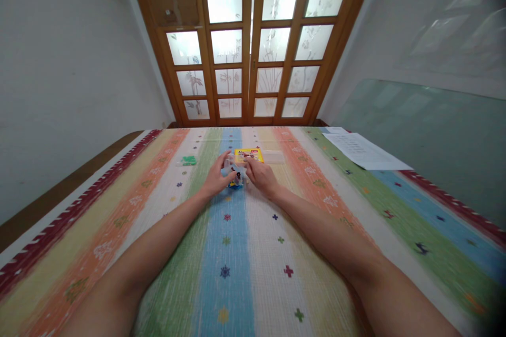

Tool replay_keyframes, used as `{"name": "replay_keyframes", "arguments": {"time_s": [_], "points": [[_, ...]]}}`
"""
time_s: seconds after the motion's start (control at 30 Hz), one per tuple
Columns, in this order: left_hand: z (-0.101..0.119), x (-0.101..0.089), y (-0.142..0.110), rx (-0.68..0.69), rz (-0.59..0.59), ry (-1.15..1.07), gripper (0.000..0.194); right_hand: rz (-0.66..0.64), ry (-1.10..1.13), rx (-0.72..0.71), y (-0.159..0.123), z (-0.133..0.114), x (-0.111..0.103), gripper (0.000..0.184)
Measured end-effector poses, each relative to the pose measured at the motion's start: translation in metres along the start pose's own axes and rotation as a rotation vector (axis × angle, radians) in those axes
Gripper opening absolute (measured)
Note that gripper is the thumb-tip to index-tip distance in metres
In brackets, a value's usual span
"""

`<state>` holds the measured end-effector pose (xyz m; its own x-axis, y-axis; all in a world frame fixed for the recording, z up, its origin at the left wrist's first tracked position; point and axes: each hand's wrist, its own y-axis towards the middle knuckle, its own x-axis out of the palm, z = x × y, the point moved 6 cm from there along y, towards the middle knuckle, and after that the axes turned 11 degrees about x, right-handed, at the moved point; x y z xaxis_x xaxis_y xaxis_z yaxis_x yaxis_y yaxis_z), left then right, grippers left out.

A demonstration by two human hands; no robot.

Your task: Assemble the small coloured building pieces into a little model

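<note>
Both my arms reach forward over a striped cloth (237,253). My left hand (216,178) and my right hand (259,175) meet at the middle of the cloth, fingers pinched around a small clear plastic packet (236,175) with dark and blue bits inside. Just behind the hands lies a small yellow box (250,155) with a picture on its lid. What exactly is in the packet is too small to make out.
A small green piece (188,160) lies to the left of the hands. A pale flat piece (273,157) rests right of the yellow box. A white paper sheet (366,150) lies at the far right. Wooden glass-paned doors (253,42) stand behind.
</note>
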<state>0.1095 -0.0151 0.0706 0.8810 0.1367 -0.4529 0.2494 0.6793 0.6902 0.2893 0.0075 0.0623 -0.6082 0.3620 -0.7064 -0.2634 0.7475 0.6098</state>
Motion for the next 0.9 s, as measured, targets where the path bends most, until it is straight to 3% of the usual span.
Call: {"name": "replay_keyframes", "arguments": {"time_s": [0.13, 0.27, 0.33, 0.67, 0.9], "points": [[-0.007, -0.007, 0.001, -0.010, 0.021, -0.038, 0.073, 0.093, 0.090, 0.114, 0.002, 0.011, -0.011, 0.034], [-0.017, -0.014, 0.001, -0.034, -0.027, 0.026, 0.037, 0.117, 0.124, 0.202, 0.003, 0.024, -0.015, 0.031], [-0.019, -0.016, 0.000, -0.029, -0.056, 0.059, 0.030, 0.104, 0.121, 0.202, 0.002, 0.027, -0.014, 0.030], [-0.005, -0.021, -0.003, 0.109, -0.043, 0.295, 0.037, 0.108, 0.180, 0.033, -0.007, 0.021, -0.017, 0.035], [-0.004, -0.023, -0.001, 0.080, 0.019, 0.158, 0.037, 0.114, 0.201, -0.131, -0.010, 0.003, -0.020, 0.040]]}}
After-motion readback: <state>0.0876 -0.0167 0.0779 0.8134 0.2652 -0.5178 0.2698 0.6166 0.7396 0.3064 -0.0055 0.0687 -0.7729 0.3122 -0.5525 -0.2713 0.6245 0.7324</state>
